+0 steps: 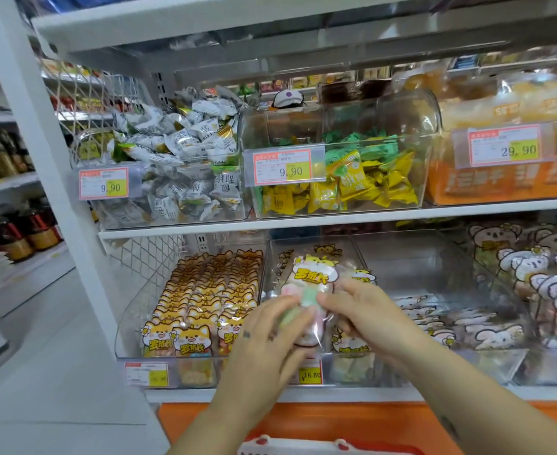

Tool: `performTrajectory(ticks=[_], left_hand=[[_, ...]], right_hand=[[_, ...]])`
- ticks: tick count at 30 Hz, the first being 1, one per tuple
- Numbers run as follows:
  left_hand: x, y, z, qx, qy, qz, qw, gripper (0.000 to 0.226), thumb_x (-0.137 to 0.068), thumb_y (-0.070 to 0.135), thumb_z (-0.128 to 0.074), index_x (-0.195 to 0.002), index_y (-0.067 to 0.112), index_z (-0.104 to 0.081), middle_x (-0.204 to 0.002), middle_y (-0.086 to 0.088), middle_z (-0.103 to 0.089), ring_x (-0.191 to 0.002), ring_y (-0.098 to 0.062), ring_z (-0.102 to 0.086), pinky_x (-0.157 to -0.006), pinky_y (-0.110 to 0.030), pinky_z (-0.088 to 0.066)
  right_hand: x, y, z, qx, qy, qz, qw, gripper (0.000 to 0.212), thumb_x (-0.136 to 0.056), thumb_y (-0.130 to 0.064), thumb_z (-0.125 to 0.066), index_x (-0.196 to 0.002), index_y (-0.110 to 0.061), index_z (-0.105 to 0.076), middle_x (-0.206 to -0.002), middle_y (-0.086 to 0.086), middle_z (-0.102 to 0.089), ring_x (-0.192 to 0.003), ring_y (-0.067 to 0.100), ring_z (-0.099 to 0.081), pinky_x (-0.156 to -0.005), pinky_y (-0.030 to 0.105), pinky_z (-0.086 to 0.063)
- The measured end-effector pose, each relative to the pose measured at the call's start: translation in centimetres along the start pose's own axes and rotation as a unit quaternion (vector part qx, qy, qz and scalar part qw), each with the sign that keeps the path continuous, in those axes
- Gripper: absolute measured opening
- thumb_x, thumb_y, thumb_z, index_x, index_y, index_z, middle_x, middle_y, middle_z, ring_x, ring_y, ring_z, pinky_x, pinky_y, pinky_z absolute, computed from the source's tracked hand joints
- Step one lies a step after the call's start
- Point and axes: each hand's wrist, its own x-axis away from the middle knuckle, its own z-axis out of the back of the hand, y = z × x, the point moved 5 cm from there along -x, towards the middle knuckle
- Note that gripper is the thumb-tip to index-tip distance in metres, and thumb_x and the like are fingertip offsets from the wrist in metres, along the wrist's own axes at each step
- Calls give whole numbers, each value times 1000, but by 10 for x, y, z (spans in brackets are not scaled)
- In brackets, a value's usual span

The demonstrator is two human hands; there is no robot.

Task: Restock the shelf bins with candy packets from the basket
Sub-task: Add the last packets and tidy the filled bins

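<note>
A white shelf unit (41, 159) fills the view in a shop aisle, with pale floor (50, 323) at the left and a further rack of dark bottles (18, 231) beyond it. On the upper shelf board (336, 221) stand 3 clear bins: the left bin (100, 211) is heaped with white and grey wrapped sweets, the middle bin (385, 116) is about half full of yellow and green packets, and the right bin (500, 185) holds orange packs; their tags read 9.90, 9.90 and 29.90. On the shelf below, the fox-packet bin (133, 307) is packed in tight rows, the centre bin (402, 264) has a few packets at its front and a bare back, and koala packets (549, 290) crowd the right side. The candy packet (306, 290), clear with a yellow cartoon label and pink and green sweets inside, is held upright over the front of the centre bin. The left hand (267, 339) grips its lower left side with curled fingers, and the right hand (359, 310) pinches its right edge. The hands cover the packet's lower half and part of the 16.80 tag (310, 375). Only the white rim of the basket (303, 446) shows at the bottom edge, so its contents cannot be seen. The small print on the tags is too blurred to read.
</note>
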Motion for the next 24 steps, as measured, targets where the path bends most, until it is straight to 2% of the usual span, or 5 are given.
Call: performTrajectory(ticks=[3,8,11,19,24], left_hand=[[22,-26,9,47,-27,108,993,37,-94,44,-53,-129,30,-51,-130,15,-47,-123,2,-44,-105,-22,-38],[37,-28,-21,23,-293,175,940,39,-99,45,-46,-138,41,-47,-132,25,-48,-123,2,-44,-107,-27,-38],[27,-27,-33,31,-313,200,928,40,-98,42,-51,-137,36,-50,-133,19,-52,-123,-4,-47,-106,-28,-39],[21,-35,-36,85,-369,281,882,56,-92,19,-56,-145,28,-40,-135,13,-55,-122,-7,-52,-100,-22,-41],[14,-36,-33,125,-380,349,847,71,-87,19,-58,-144,29,-17,-121,15,-57,-113,-9,-57,-97,-33,-48]], right_hand=[[3,-10,12,5,15,41,999,7,-97,-10,-61,-100,-13,-66,-63,-7,-65,-43,6,-41,-46,16,-35],[4,-10,18,88,10,40,995,11,-97,-6,-59,-101,-16,-64,-71,-6,-66,-50,12,-56,-57,21,-48],[2,1,18,135,-3,24,991,3,-98,-12,-59,-99,-12,-62,-64,-5,-63,-55,15,-62,-66,35,-47],[-1,23,8,103,-5,-29,994,9,-99,-5,-55,-105,-11,-59,-86,21,-65,-75,20,-75,-67,29,-60],[-6,29,12,91,-1,-50,995,7,-98,-2,-56,-102,-8,-58,-81,15,-59,-75,25,-76,-62,28,-60]])
